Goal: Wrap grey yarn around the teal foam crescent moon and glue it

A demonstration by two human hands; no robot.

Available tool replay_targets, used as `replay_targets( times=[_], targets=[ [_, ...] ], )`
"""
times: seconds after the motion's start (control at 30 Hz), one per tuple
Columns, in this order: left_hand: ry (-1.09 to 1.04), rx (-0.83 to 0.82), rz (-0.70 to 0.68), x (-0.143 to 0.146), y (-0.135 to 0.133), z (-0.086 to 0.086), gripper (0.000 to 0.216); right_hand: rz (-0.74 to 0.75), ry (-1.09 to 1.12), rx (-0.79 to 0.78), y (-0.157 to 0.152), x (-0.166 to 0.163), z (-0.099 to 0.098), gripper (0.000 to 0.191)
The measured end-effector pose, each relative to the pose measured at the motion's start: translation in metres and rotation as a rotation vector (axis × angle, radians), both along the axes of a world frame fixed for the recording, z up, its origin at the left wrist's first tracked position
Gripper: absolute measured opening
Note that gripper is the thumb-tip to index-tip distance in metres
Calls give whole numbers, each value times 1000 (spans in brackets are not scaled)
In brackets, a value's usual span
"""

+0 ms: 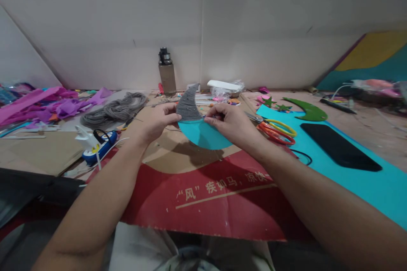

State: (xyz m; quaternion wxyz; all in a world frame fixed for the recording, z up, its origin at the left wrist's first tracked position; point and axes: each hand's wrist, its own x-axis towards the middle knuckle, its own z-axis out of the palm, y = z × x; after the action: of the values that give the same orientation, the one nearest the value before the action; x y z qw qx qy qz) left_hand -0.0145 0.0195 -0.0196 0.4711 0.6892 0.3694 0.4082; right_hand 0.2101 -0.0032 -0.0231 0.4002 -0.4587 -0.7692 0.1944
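Note:
A crescent-shaped turquoise cutout is held up in front of me, its upper horn covered with rows of grey cord. My left hand pinches the left edge, thumb at the lower border of the cord rows. On the other side, my right hand has thumb and fingers closed at the right end of the lowest row; whether it grips the cord or the cutout's edge is hidden. Below lies a red and brown cardboard sheet with printed writing. A looped bundle of grey cord rests at the left.
Red-and-yellow-handled scissors and a black phone lie on a turquoise sheet at right, near a green crescent. A bottle stands behind. At left are a blue power strip and purple paper.

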Motion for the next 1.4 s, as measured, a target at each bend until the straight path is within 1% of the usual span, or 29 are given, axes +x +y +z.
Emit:
replay_targets(
  times=[0.13,0.3,0.43,0.6,0.7,0.8,0.9,1.03,1.17,1.23,1.4],
  targets=[
    [-6,10,-14,-1,1,-1,24,-1,6,-25,0,1,0,14],
    [13,33,-24,-2,0,-2,26,-9,-3,-4,4,3,-2,16],
    [22,51,-33,-3,0,-2,28,-11,1,-25,5,4,-3,16],
    [-25,19,-58,-2,-1,0,25,61,49,-65,6,4,-2,14],
    [-83,-27,-57,-2,-2,0,24,70,117,-154,7,5,-1,17],
    [-119,-39,-18,-3,0,-2,24,77,303,-330,5,4,2,20],
    [-129,-42,1,-4,2,-4,26,122,486,-511,3,3,5,26],
    [-184,-91,-4,-1,3,-5,31,186,600,-653,4,4,5,30],
    [-264,-137,-14,2,2,-5,34,238,639,-720,8,6,2,30],
    [-282,-152,-29,2,1,-4,34,242,636,-719,9,6,1,28],
    [-276,-159,-50,1,0,-2,37,199,634,-686,10,6,0,28]
  ],
)
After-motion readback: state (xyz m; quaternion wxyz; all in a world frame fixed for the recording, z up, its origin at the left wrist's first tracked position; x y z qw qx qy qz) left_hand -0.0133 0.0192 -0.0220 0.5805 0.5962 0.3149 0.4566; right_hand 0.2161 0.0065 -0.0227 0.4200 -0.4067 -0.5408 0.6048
